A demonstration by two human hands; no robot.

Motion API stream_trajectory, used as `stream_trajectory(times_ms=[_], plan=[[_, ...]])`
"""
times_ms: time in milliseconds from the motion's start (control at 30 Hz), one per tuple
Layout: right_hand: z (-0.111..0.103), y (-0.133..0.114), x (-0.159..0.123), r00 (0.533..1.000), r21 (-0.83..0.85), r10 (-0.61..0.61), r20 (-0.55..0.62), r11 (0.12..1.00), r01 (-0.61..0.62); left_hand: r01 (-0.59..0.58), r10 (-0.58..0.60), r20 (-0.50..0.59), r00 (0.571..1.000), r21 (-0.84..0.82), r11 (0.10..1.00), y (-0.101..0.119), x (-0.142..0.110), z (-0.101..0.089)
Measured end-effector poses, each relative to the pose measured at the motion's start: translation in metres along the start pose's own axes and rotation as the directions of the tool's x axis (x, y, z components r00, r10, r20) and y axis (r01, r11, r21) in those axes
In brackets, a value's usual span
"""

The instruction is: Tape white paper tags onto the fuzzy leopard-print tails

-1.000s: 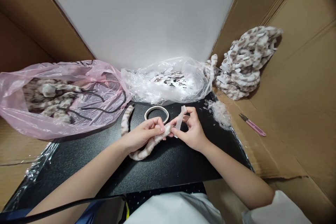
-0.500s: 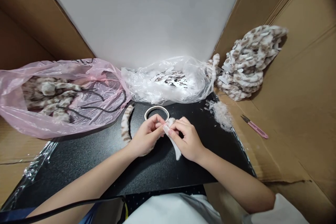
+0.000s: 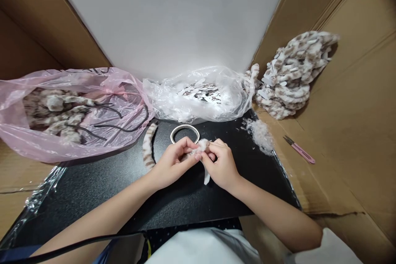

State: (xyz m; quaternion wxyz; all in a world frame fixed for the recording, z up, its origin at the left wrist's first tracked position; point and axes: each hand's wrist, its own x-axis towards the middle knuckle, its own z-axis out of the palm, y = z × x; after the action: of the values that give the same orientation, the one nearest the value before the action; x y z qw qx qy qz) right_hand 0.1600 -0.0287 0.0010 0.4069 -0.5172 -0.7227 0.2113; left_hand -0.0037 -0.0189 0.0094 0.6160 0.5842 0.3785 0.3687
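Over the black table, my left hand [image 3: 175, 161] and my right hand [image 3: 221, 163] meet, both closed on one small furry piece [image 3: 202, 145] of white and brown plush. Its fluffy side shows between my fingertips; the rest is covered by my fingers. A white strip [image 3: 207, 176] hangs down beneath it beside my right hand. Just behind my hands lies a roll of tape [image 3: 185, 128], seen as a thin pale ring. To the left of it rests a curved striped plush strip [image 3: 149, 144].
A pink plastic bag [image 3: 120, 78] with furry pieces and dark bands lies left. Behind is a clear bag [image 3: 161, 105] of small white pieces. At right are a plush pile [image 3: 293, 74], loose fluff [image 3: 262, 136] and pink-handled snips [image 3: 301, 151] on cardboard.
The furry piece has been turned so more of its fluffy side faces up between my hands. Less of the white strip shows, and my left thumb has shifted right.
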Motion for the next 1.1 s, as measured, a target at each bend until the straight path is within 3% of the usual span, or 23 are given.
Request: stream_trajectory(times_ms=[200, 267, 367, 400, 467, 567, 767, 867, 1000, 1033, 1100], plan=[[-0.008, 0.002, 0.002, 0.999, -0.072, -0.013, 0.050, 0.997, 0.017, 0.010, -0.014, -0.114, 0.993, -0.041, 0.999, 0.010, 0.001, 0.000], [-0.017, 0.005, 0.007, 0.999, -0.042, -0.034, -0.007, 0.999, 0.033, -0.009, 0.013, -0.148, 0.989, 0.026, 1.000, 0.014, 0.000, -0.003], [-0.029, 0.010, 0.015, 0.991, 0.119, -0.059, -0.119, 0.990, 0.073, -0.050, 0.062, -0.046, 0.997, 0.222, 0.974, 0.016, -0.003, -0.006], [-0.032, 0.012, 0.017, 0.994, 0.186, -0.071, -0.088, 0.979, 0.086, -0.068, 0.067, 0.014, 0.998, 0.275, 0.959, 0.016, -0.005, -0.007], [-0.032, 0.014, 0.020, 0.990, 0.323, -0.092, 0.110, 0.945, 0.052, -0.117, 0.082, 0.116, 0.990, 0.339, 0.933, 0.017, -0.007, -0.008], [-0.026, 0.015, 0.021, 0.911, 0.440, -0.051, 0.409, 0.886, -0.148, -0.219, 0.154, 0.191, 0.969, 0.390, 0.894, 0.019, -0.008, -0.007], [-0.015, 0.019, 0.021, 0.788, 0.479, 0.156, 0.596, 0.719, -0.504, -0.398, 0.318, 0.244, 0.916, 0.462, 0.792, 0.021, -0.006, -0.008], [-0.017, 0.019, 0.021, 0.632, 0.420, 0.258, 0.731, 0.559, -0.715, -0.433, 0.361, 0.239, 0.901, 0.490, 0.756, 0.018, -0.007, -0.009], [-0.019, 0.017, 0.019, 0.398, 0.314, 0.178, 0.900, 0.369, -0.875, -0.484, 0.431, 0.226, 0.874, 0.496, 0.721, 0.015, -0.008, -0.009], [-0.019, 0.017, 0.019, 0.380, 0.307, 0.174, 0.908, 0.340, -0.889, -0.493, 0.441, 0.228, 0.868, 0.495, 0.715, 0.015, -0.008, -0.008], [-0.016, 0.017, 0.018, 0.435, 0.355, 0.241, 0.868, 0.312, -0.881, -0.502, 0.450, 0.231, 0.863, 0.497, 0.707, 0.015, -0.009, -0.006]])
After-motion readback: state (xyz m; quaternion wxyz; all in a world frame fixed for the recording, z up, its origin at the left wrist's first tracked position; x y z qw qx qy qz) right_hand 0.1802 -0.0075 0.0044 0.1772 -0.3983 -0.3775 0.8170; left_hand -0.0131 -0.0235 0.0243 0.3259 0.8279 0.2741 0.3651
